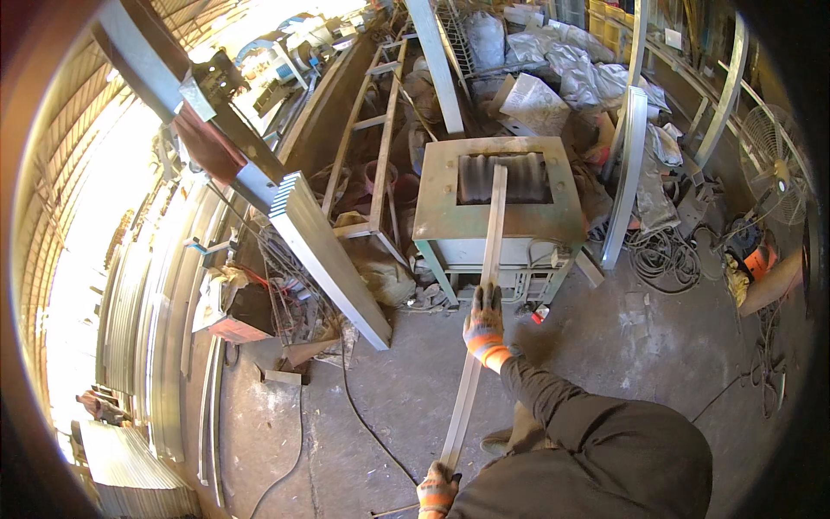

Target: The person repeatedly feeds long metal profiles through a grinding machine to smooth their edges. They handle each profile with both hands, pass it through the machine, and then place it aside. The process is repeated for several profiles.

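Note:
A long, thin, light grey metal bar (464,404) slants away from me. Its far end lies over the rectangular opening of a greenish-grey box-shaped machine (435,208). Inside that opening shows a dark, ribbed, blurred surface (526,178). Partway along the bar, my gloved right hand (484,327) grips it from above, fingers pointing toward the machine; its thumb is hidden. At the bar's near end, by the lower edge, my gloved left hand (438,490) is closed around it. Both gloves are grey with orange bands.
A stack of metal profiles (333,264) leans left of the machine, and another upright profile (627,173) stands to its right. Black cable coils (664,259) lie beyond that, near a fan (774,164). A cable (354,398) crosses the floor at left. Silvery sacks (588,73) are piled behind.

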Available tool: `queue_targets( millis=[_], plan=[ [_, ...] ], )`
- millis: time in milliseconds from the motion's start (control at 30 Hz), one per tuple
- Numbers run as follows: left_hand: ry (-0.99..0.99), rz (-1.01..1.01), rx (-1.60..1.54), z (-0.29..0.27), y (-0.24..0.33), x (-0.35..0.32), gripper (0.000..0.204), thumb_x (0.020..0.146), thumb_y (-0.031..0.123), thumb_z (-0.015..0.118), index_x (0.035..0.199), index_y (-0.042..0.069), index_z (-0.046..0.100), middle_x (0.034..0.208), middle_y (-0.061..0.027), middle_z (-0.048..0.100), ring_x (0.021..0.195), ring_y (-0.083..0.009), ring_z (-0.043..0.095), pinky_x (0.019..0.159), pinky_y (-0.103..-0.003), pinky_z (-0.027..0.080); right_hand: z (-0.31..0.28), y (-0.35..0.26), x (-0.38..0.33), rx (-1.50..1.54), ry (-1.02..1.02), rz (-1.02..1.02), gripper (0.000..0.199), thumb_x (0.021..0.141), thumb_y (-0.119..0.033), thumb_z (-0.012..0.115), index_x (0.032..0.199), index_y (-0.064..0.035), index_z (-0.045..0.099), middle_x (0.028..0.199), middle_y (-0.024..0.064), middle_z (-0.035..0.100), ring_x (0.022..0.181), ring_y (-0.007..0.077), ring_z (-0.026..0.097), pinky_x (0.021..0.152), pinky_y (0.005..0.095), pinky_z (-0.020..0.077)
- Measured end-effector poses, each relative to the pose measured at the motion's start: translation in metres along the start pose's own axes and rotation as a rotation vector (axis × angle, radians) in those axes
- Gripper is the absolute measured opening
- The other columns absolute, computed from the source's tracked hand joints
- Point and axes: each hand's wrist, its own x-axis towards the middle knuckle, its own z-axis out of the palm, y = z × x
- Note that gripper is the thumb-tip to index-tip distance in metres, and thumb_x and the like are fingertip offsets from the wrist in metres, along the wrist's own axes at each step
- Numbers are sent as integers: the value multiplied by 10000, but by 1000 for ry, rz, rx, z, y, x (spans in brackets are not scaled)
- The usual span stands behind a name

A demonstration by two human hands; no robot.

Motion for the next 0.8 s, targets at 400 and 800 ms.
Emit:
queue_targets(
  millis=[400,800],
  plan=[
    [254,30,-251,-3,25,42,674,937,484,921,1441,98,696,1207,-191,829,1069,-425,809,927,-527,633,-10,17,71,-170,19,-93,936,911,-285,804,1735,-17,449,1859,310,216,1708,582,199,1389,637,244],
    [-76,146,-623,7,290,436,497,1190,473,611,1376,26,724,1223,-278,806,1165,-488,765,982,-502,604,39,189,493,-353,-73,-207,701,1196,-451,433,1744,-14,438,1793,235,460,1673,403,406,1400,529,275]
  ],
)
